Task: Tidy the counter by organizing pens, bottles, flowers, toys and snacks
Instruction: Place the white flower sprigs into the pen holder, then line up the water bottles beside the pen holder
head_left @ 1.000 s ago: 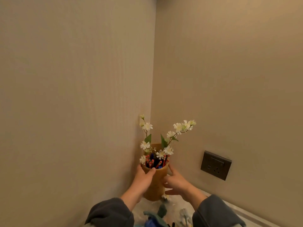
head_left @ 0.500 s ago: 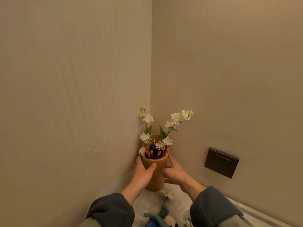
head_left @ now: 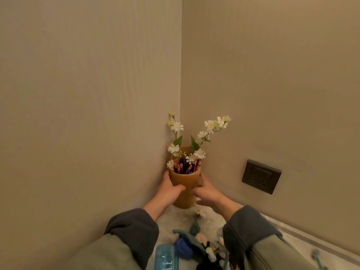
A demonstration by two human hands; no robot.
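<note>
Amber cup [head_left: 185,182] of pens [head_left: 181,168] and flowers [head_left: 198,152], clasped by left hand [head_left: 169,190] and right hand [head_left: 207,191] fingers.

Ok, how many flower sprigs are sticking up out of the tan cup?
2. The left sprig rises from the tan cup by the wall corner; the right sprig leans rightward. Shorter stems may hide among the pens.

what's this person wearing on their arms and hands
The left hand and right hand are bare, no gloves, rings or watch showing. Each arm wears a dark grey inner sleeve under a looser olive-green outer sleeve.
</note>
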